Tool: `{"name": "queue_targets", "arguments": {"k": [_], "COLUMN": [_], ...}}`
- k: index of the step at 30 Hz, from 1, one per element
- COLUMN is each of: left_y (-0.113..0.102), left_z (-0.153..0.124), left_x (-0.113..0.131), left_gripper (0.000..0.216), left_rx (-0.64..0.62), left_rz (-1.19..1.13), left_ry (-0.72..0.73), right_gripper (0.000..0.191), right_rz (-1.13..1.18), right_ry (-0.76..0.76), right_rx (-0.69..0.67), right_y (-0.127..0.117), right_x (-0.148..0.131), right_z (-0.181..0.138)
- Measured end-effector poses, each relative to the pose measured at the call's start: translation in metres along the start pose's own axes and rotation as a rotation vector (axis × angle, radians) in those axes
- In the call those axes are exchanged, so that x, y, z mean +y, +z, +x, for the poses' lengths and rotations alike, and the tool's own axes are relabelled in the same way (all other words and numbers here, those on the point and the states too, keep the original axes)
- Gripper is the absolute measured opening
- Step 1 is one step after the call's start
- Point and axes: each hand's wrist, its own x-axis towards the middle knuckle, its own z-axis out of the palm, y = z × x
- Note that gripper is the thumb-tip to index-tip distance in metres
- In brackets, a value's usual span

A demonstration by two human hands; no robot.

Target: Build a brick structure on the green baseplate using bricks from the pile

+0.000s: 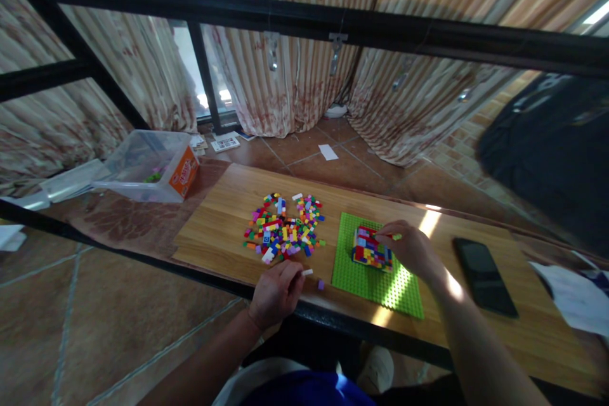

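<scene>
Pinching bricks, my right hand overhangs the model and left hand sits leftward; a tub holds green pieces.

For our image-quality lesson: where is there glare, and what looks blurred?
Head view: sunlight glares in a strip across the green baseplate, wooden tabletop and right forearm; head view: lettering on the orange label looks too soft to read.

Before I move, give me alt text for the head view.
A person's right hand is over a multicoloured brick build on a green baseplate; the left hand holds a white brick near scattered loose bricks. A dark phone lies right of the baseplate on the wooden tabletop.
</scene>
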Motion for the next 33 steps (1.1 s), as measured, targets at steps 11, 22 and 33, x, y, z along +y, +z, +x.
{"name": "queue_targets", "arguments": {"k": [11,22,33], "left_y": [0.0,-0.001,-0.001], "left_z": [0.0,0.001,0.001], "left_x": [0.001,0.0,0.002], "left_gripper": [0.007,0.009,0.008], "left_rx": [-0.01,-0.003,0.009], "left_rz": [0.007,0.014,0.018], "left_ry": [-0.011,0.003,0.003], "right_gripper": [0.023,0.025,0.037], "right_rz": [0.029,0.312,0.674], "right_ry": [-0.08,0.183,0.314], "right_rx": [-0.048,-0.063,-0.084], "right_y": [-0.003,0.005,0.011], "right_x": [0.001,0.009,0.011], "right_z": [0.004,0.008,0.002]}}
